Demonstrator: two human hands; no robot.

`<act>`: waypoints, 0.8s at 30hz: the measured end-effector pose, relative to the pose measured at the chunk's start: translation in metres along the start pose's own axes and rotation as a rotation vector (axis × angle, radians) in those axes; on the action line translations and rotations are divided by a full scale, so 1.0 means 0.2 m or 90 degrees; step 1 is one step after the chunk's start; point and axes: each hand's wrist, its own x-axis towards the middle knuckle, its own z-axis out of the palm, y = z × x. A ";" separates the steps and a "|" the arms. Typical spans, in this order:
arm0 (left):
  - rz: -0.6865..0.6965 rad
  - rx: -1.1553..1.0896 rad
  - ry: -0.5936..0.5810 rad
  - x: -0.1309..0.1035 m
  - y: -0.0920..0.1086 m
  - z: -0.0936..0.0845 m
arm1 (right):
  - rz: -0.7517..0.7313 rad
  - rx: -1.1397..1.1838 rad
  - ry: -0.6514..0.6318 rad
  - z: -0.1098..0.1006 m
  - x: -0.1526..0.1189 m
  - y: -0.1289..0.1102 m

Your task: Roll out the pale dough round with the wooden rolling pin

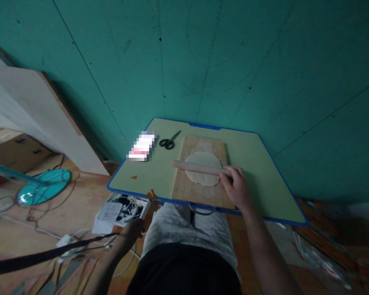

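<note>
Trousers [178,231], pale and loose, lie nearest, under a black top [184,272]. The left hand [134,230] hangs low beside an open box [146,211] of cables; its fingers are too dark to tell whether they hold anything. Farther in, the right hand [238,188] pinches the right end of a rolling pin [199,167], thumb on the near side, fingers over the far side.

The pin lies across a round sheet of dough [203,179] on a wooden board [184,192], on the small table [267,184]. The pin looks like light, stiff wood, likely to roll or swivel when held at one end; its free left end, jutting past the board, would give a second hold and even the pressure. The dough seems soft, thin and easily torn, best lifted from beneath with flat fingers; its ragged rim would stretch if pinched.

Beyond lie black-handled scissors [172,139], then the green wall [203,61].
</note>
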 end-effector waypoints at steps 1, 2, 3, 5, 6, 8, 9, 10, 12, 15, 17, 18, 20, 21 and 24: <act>0.006 -0.015 -0.020 -0.01 0.07 -0.02 | -0.002 0.004 0.006 0.00 0.00 0.00; 0.017 -0.027 -0.037 -0.03 0.14 -0.05 | -0.005 0.008 0.014 0.00 0.00 0.00; 0.035 -0.044 -0.057 -0.05 0.23 -0.09 | -0.008 0.012 0.021 0.00 0.00 0.00; 0.104 -0.094 -0.101 -0.11 0.41 -0.17 | -0.010 0.021 0.036 0.00 0.00 -0.01; 0.138 -0.108 -0.107 -0.14 0.51 -0.22 | -0.011 0.026 0.041 0.00 0.00 -0.01; 0.194 -0.124 -0.079 -0.18 0.68 -0.28 | -0.012 0.036 0.052 0.00 0.00 -0.02; 0.216 -0.118 -0.054 -0.19 0.75 -0.30 | -0.013 0.041 0.058 -0.01 0.00 -0.02; 0.239 -0.123 -0.026 -0.19 0.81 -0.31 | -0.012 0.044 0.069 -0.01 0.01 -0.02; 0.284 -0.165 0.009 -0.16 0.89 -0.31 | -0.005 0.044 0.106 -0.02 0.00 -0.02; 0.324 -0.234 0.016 -0.08 0.97 -0.27 | 0.010 0.030 0.179 -0.04 0.00 -0.02; 0.341 -0.255 0.006 -0.04 1.01 -0.24 | 0.014 0.029 0.214 -0.05 0.00 -0.02; 0.347 -0.260 -0.001 -0.02 1.02 -0.23 | 0.015 0.033 0.226 -0.05 -0.01 -0.02; 0.354 -0.271 -0.002 0.02 1.05 -0.22 | 0.012 0.042 0.243 -0.05 -0.01 -0.02; 0.355 -0.276 0.010 0.04 1.06 -0.22 | 0.008 0.045 0.251 -0.05 -0.01 -0.02; 0.362 -0.265 0.096 0.08 1.08 -0.21 | -0.001 0.051 0.278 -0.06 0.00 -0.02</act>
